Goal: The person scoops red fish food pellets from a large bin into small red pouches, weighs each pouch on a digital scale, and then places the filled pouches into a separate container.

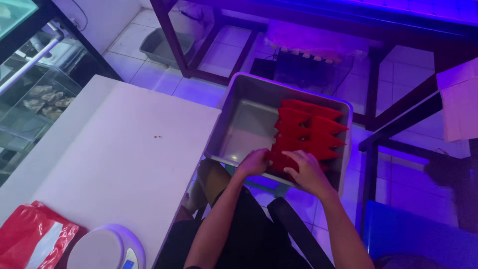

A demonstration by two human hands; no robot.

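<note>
pressing both hands on nearest red packet (pixel 283 160) in metal tray (pixel 239 124): left hand (pixel 254 163) curled on its edge, right hand (pixel 307 172) spread flat. risk: tray overhangs table (pixel 114 149), downward push could tip it.

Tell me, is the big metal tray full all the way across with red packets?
No, the red packets fill only the right part of the metal tray; its left part shows bare metal.
</note>
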